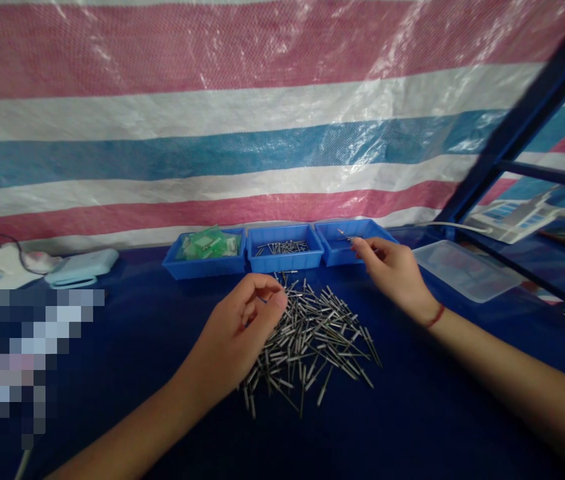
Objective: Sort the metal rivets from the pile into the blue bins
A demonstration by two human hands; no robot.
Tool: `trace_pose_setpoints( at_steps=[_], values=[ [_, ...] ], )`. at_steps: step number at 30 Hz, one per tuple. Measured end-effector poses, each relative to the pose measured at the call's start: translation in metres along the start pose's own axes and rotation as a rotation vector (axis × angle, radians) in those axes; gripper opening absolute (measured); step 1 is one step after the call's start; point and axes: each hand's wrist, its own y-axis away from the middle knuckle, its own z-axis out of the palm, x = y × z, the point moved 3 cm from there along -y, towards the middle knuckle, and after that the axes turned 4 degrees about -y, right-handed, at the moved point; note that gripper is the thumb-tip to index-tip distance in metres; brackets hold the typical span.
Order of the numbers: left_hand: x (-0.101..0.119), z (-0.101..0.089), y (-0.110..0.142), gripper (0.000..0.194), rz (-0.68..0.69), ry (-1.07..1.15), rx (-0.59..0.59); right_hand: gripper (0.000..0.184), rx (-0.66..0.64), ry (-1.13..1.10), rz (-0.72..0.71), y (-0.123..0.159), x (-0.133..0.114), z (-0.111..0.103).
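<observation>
A loose pile of metal blind rivets (322, 327) lies on the dark blue table. My left hand (242, 330) is over the pile's left side, thumb and forefinger pinched together; whether a rivet is between them I cannot make out. At the right blue bin (382, 235), my right hand (395, 270) pinches a blind rivet (346, 235) between thumb and forefinger, its thin end pointing left over the bin. More rivets lie in the middle blue bin (285, 262). Green and clear plastic packets (208, 243) fill much of the left blue bin (207, 267).
Right of the bins, a translucent plastic lid (469, 270) lies flat. A white device (512, 217) stands behind a dark blue metal frame (487, 143). At the left are a light blue case (82, 267) and a cable. A striped plastic sheet (212, 147) hangs behind.
</observation>
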Motion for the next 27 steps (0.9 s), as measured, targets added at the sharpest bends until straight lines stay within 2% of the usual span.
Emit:
trace_pose_setpoints(
  at_steps=[2, 5, 9, 12, 19, 27],
  values=[
    [-0.003, -0.003, -0.002, 0.024, 0.007, -0.044, 0.0, 0.045, -0.009, 0.034, 0.034, -0.006, 0.01, -0.001],
    [-0.012, -0.008, -0.009, 0.023, 0.048, -0.211, 0.001, 0.048, -0.054, -0.001, 0.052, -0.003, 0.009, 0.0],
    [-0.032, -0.018, -0.024, 0.025, 0.132, -0.433, -0.025, 0.044, -0.151, -0.005, -0.025, 0.01, -0.005, 0.005],
    [-0.043, -0.024, -0.031, 0.025, 0.164, -0.518, -0.111, 0.039, -0.219, -0.01, -0.107, 0.019, -0.015, 0.01],
    [-0.039, -0.027, -0.025, 0.027, 0.16, -0.653, -0.356, 0.037, -0.307, -0.005, -0.271, 0.033, -0.032, 0.015],
    [-0.042, -0.023, -0.021, 0.023, 0.17, -0.743, -0.349, 0.036, -0.398, -0.02, -0.371, 0.044, -0.038, 0.024]
  ],
)
